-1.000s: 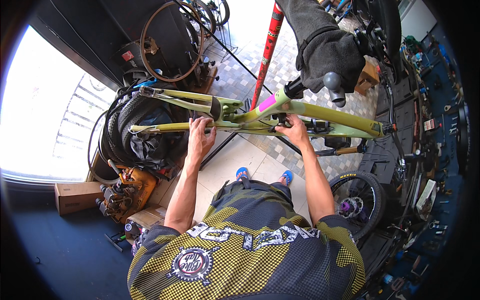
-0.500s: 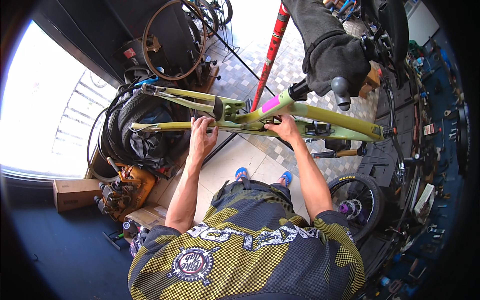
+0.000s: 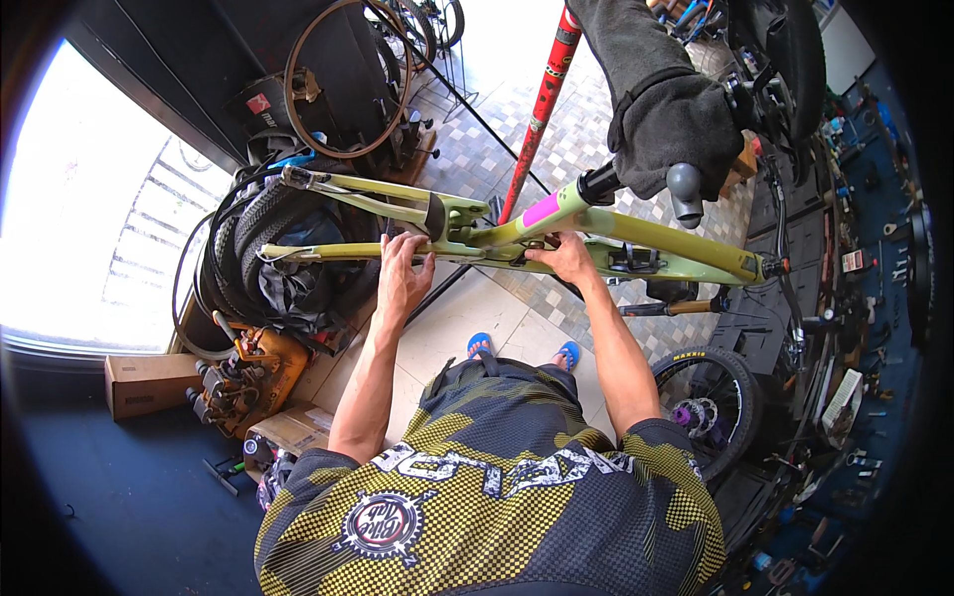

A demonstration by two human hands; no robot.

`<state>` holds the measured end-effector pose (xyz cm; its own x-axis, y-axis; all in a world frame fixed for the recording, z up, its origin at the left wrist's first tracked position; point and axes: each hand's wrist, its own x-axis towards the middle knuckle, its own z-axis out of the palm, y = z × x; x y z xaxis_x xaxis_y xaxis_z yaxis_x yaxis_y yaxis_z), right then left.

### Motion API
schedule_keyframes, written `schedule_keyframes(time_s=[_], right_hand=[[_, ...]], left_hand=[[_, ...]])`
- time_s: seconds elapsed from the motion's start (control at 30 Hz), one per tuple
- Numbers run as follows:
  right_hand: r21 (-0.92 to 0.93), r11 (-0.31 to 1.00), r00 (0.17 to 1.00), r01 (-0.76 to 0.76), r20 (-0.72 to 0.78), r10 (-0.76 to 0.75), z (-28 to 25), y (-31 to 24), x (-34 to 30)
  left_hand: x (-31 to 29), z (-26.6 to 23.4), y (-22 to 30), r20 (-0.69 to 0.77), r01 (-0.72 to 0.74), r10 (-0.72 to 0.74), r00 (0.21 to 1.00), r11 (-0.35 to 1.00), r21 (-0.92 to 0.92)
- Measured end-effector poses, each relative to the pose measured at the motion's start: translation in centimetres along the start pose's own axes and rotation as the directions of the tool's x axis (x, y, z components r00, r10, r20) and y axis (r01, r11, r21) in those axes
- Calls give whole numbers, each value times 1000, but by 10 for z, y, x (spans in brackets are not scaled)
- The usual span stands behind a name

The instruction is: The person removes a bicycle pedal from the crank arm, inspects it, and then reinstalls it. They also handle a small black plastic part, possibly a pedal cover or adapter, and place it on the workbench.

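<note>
A green bicycle frame (image 3: 676,241) with a magenta patch is held crosswise in front of me by a repair stand. My left hand (image 3: 404,278) is closed round the lower rear stay, its fingers over the top of the tube. My right hand (image 3: 564,258) grips the frame's lower middle, near the pivot area, its thumb pointing left. Its other fingertips are partly hidden behind the frame. Above, a dark cloth (image 3: 676,129) covers the stand's clamp area around the black seatpost (image 3: 599,183).
The stand's red post (image 3: 542,109) rises behind the frame. Tyres (image 3: 260,233) and a bare rim (image 3: 288,84) are at left, above an orange machine (image 3: 260,372) and a cardboard box (image 3: 149,385). At right are a wheel (image 3: 708,402) and a wall of tools (image 3: 879,298).
The frame's front end and the cloth-covered clamp appear slightly lower and further right. Both hands keep their places on the frame.
</note>
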<state>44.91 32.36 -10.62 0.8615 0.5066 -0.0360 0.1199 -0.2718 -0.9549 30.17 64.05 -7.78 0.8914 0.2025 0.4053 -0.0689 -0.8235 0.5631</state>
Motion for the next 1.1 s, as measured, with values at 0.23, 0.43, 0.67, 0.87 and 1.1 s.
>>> schedule_keyframes(time_s=[0.23, 0.43, 0.67, 0.87, 1.1], right_hand=[[69, 998, 1000, -7, 23, 5, 0, 1, 0], [-49, 999, 1000, -7, -31, 5, 2, 2, 0], [154, 988, 982, 18, -186, 11, -10, 11, -35], [332, 939, 970, -85, -188, 154, -27, -10, -112], [471, 880, 913, 59, -381, 143, -54, -56, -195]], left_hand=[[-1, 1, -1, 2, -6, 6, 1000, 1000, 2], [0, 1, -3, -2, 3, -3, 1000, 1000, 14], [4, -2, 1, 32, 23, -23, 999, 1000, -6], [7, -7, 14, 158, 64, -70, 985, 997, 42], [6, -13, 61, 220, -10, -41, 975, 974, 225]])
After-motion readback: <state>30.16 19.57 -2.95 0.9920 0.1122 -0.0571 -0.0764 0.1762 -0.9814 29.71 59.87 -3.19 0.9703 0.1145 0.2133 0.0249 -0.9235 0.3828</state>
